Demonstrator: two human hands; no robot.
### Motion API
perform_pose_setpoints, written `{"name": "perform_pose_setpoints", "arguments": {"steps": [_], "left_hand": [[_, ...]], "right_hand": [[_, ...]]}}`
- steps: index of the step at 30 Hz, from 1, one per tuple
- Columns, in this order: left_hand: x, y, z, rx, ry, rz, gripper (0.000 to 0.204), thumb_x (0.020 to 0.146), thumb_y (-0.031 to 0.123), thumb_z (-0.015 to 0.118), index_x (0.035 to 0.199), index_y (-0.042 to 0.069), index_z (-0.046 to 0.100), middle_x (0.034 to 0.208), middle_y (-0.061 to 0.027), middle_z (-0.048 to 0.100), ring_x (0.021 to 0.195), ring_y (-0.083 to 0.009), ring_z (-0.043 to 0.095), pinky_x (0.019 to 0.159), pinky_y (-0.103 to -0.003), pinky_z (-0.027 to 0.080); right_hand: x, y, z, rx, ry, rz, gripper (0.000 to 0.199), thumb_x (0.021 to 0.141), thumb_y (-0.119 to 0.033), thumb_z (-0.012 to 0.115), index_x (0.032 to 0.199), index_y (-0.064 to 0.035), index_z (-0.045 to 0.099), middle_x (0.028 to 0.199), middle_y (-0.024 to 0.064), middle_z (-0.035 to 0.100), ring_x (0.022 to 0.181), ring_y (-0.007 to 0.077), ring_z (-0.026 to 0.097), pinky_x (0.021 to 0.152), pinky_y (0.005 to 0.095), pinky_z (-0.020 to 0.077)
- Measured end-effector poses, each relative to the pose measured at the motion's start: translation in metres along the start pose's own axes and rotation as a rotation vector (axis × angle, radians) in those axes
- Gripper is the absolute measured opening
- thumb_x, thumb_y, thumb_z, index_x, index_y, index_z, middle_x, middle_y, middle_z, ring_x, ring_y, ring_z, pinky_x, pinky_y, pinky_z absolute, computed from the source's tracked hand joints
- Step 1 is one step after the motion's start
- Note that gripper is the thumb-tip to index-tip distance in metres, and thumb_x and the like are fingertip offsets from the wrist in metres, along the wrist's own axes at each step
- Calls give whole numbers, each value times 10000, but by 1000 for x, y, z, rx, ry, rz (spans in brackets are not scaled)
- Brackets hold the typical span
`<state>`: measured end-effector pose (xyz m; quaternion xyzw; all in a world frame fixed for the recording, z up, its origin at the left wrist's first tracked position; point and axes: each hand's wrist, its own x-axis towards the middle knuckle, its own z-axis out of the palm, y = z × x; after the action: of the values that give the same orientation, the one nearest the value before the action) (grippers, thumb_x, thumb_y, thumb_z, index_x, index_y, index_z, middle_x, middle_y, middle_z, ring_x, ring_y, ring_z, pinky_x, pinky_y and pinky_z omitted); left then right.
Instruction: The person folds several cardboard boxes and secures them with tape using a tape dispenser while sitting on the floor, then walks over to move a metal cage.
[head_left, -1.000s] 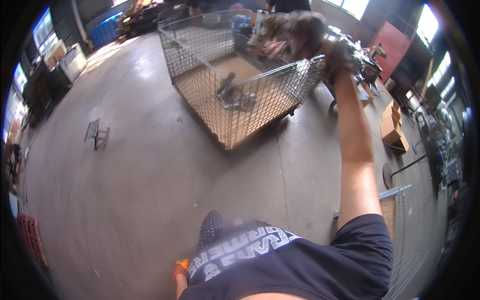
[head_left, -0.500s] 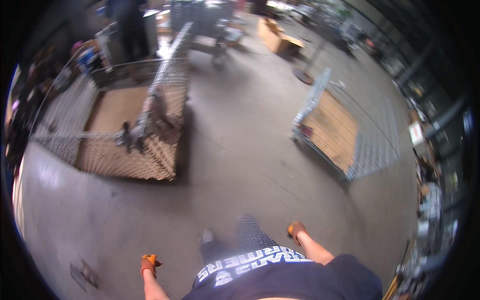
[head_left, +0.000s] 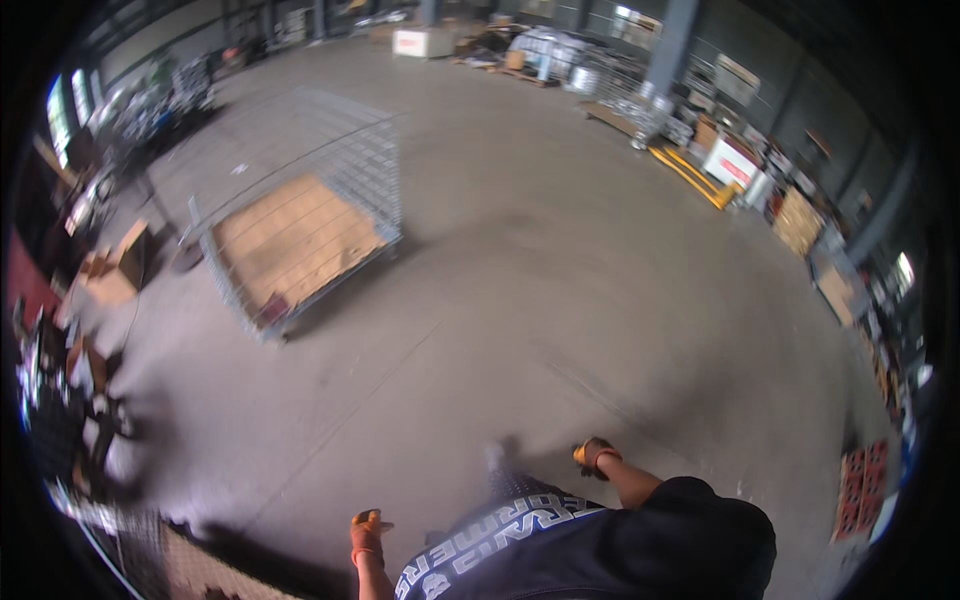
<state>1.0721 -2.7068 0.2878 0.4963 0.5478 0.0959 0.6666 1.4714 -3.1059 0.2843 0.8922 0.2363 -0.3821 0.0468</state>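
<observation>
My left hand (head_left: 368, 537), in an orange work glove, hangs at the lower middle beside my dark shirt. It is open, with a finger standing apart and nothing in it. My right hand (head_left: 597, 457), in an orange and brown glove, is held out low over the floor, loosely open and empty. Neither hand touches anything. Ahead to the left stands a wire mesh cage cart (head_left: 385, 180) with a cardboard sheet (head_left: 300, 225) on its base. A small dark red thing (head_left: 273, 306) lies at the cart's near corner, too blurred to name.
Another mesh cart (head_left: 190, 560) shows at the lower left edge. An open cardboard box (head_left: 118, 270) sits at the left, near a round-based stand (head_left: 187, 258). A yellow pallet jack (head_left: 695, 180) is by the far right wall, among stacked goods. Red boxes (head_left: 858, 490) stand at the right.
My view has swung to the right. The cage cart from the right now appears at the left, and the other mesh cart has slid to the lower left edge. Both hands stay empty.
</observation>
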Motion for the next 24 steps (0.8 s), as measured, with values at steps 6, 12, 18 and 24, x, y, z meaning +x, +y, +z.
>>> {"name": "perform_pose_setpoints", "arguments": {"steps": [6, 12, 18, 24], "left_hand": [[76, 54, 101, 354, -221, 199, 274, 773, 206, 493, 685, -36, 586, 635, -87, 617, 634, -208, 644, 568, -316, 502], [159, 58, 136, 899, -368, -3, 263, 782, 240, 573, 785, -13, 644, 772, -132, 670, 733, -228, 651, 633, -355, 505], [246, 165, 214, 836, -314, -175, 217, 795, 226, 600, 809, 21, 670, 788, -111, 672, 732, -209, 638, 634, -349, 498], [370, 275, 296, 748, -309, -188, 172, 809, 211, 628, 833, 55, 695, 804, -90, 674, 731, -191, 626, 634, -343, 491]], "right_hand": [[0, 13, 21, 226, -262, 376, 353, 838, -342, 514, 976, -62, 679, 1024, 170, 647, 934, 345, 618, 803, 464, 475], [71, 64, -68, 147, -246, 242, 335, 874, -300, 491, 901, -36, 694, 1011, 168, 646, 893, 355, 621, 747, 481, 489], [168, 105, -111, 316, -29, 253, 339, 887, -253, 491, 762, 15, 658, 778, 186, 634, 678, 282, 590, 631, 443, 460], [193, 56, -259, 675, -80, 546, 416, 851, -386, 490, 817, -17, 680, 840, 190, 652, 761, 275, 629, 700, 386, 479]]}}
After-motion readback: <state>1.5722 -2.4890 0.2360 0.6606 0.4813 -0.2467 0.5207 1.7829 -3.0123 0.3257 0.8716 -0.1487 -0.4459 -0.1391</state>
